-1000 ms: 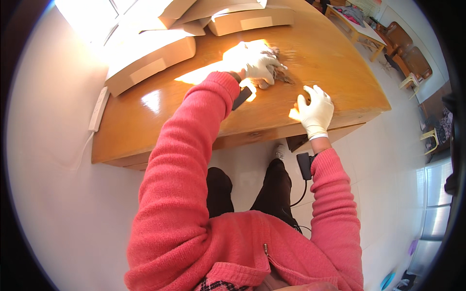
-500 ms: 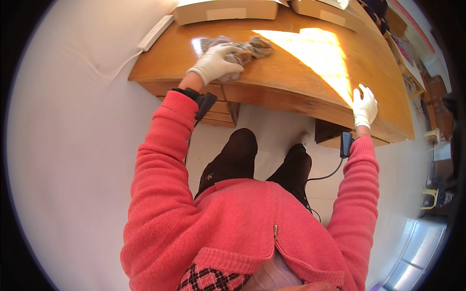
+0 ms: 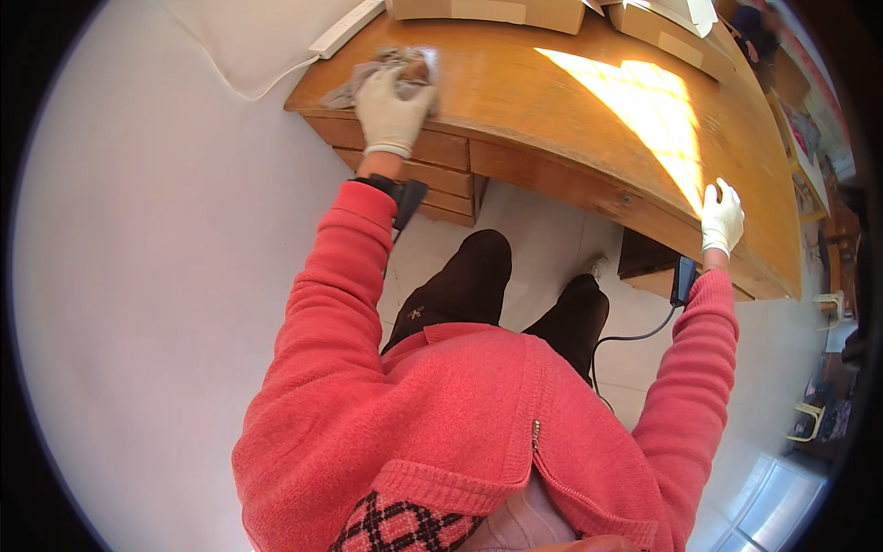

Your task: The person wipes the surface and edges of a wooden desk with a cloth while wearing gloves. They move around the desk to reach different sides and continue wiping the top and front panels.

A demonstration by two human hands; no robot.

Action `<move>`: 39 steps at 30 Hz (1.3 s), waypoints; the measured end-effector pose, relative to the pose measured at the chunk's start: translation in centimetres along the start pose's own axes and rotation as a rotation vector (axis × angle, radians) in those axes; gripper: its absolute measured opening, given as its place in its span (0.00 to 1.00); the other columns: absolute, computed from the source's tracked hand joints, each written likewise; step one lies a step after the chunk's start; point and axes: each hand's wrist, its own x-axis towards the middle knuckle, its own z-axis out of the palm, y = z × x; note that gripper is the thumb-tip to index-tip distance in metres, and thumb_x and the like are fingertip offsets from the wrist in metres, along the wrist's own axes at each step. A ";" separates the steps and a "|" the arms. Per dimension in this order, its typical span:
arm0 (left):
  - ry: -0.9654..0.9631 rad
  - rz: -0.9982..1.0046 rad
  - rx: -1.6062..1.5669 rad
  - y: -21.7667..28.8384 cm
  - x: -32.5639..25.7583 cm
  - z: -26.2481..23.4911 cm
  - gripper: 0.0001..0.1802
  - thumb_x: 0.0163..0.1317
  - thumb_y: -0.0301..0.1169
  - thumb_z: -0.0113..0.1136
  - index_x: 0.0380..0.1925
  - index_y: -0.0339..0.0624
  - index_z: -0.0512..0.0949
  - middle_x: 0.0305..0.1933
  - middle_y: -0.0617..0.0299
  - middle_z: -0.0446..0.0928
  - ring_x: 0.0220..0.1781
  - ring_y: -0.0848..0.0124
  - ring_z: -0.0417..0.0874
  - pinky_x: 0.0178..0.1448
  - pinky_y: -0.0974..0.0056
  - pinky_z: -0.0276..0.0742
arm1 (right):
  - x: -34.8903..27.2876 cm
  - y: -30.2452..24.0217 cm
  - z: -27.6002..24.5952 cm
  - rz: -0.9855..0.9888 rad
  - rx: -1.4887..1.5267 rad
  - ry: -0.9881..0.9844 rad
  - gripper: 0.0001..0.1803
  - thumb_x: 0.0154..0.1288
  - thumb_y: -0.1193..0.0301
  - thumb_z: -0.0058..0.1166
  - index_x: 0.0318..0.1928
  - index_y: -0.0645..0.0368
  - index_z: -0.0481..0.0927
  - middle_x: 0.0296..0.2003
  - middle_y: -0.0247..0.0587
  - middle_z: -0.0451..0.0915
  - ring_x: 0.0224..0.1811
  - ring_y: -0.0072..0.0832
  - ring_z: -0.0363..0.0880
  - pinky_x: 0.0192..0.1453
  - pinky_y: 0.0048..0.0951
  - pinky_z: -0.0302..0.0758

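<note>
One view only, from the head camera, looking down past a coral-red sweater (image 3: 478, 432) and dark trousers (image 3: 460, 285) to a pale floor (image 3: 138, 276). At 12 o'clock, a curved wooden desk (image 3: 552, 101) with a bright patch of sun on top. At 11 o'clock, left hand (image 3: 394, 109) in a white glove, fingers spread flat, pressing down on a crumpled grey-brown cloth (image 3: 386, 69) at the desk's left corner, just above the drawers (image 3: 432, 170). At 2 o'clock, right hand (image 3: 721, 217), also gloved, fingers spread wide, resting on the desk's front edge, holding nothing. Black device strapped at each wrist, the right one trailing a dark cable (image 3: 630, 339) down toward the floor. Along the far edge near 12 o'clock, flat cardboard boxes (image 3: 497, 9), well apart from both hands.
</note>
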 end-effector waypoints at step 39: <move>0.391 -0.772 -0.791 -0.3 -10.7 3.5 0.27 0.60 0.21 0.72 0.59 0.34 0.75 0.54 0.58 0.82 0.54 0.66 0.83 0.63 0.61 0.78 | -2.4 -11.2 -2.1 -0.068 0.109 0.051 0.21 0.69 0.50 0.61 0.43 0.56 0.90 0.47 0.51 0.90 0.53 0.53 0.88 0.57 0.53 0.83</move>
